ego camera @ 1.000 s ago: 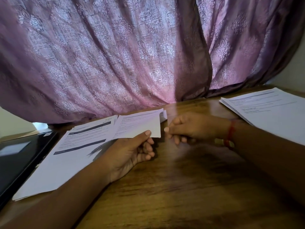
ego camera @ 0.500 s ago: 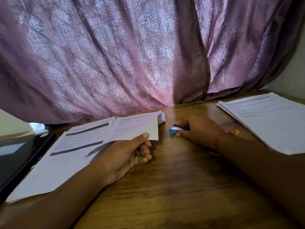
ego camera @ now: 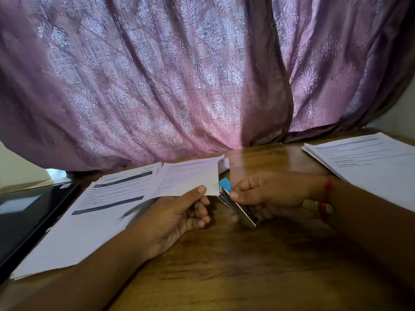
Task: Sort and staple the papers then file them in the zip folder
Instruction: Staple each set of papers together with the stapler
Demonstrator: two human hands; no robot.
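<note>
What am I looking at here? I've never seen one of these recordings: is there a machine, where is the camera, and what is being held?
There is no machine. A person works with bare hands, and one wide-angle camera worn on the head looks forward and down at them. The left hand pinches a small set of papers near its corner. The right hand holds a small stapler with a blue tip, brought to that corner. On the wooden table a spread of printed sheets lies at the left and another paper stack at the right. A dark flat object sits at the far left; I cannot tell what it is. A pink curtain hangs behind.
</note>
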